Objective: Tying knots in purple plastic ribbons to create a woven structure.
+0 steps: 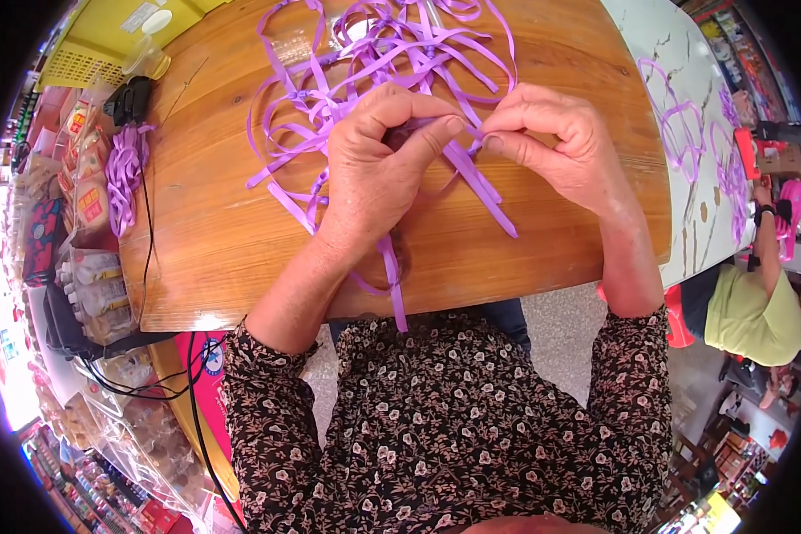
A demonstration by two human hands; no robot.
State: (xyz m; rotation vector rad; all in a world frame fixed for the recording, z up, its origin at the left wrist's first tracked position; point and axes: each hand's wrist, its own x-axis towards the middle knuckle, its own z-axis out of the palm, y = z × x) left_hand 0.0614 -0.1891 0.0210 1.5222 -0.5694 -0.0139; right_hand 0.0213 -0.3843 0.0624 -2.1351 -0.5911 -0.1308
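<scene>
Over the wooden table, both of my hands pinch a purple ribbon. My left hand has its thumb and forefinger together on the ribbon, its other fingers curled. Close beside it, my right hand pinches the same ribbon near a small knot, thumb against fingertip. Two loose ribbon ends slant down between the hands toward the near edge. Behind them lies a tangled heap of purple ribbons, several with knots. One more strip hangs below my left wrist, its tip past the table edge.
The wooden table adjoins a white marbled table with purple ribbon loops. At left are a hanging purple bundle, black cables, packaged goods and a yellow basket. A person in a yellow-green shirt sits at right.
</scene>
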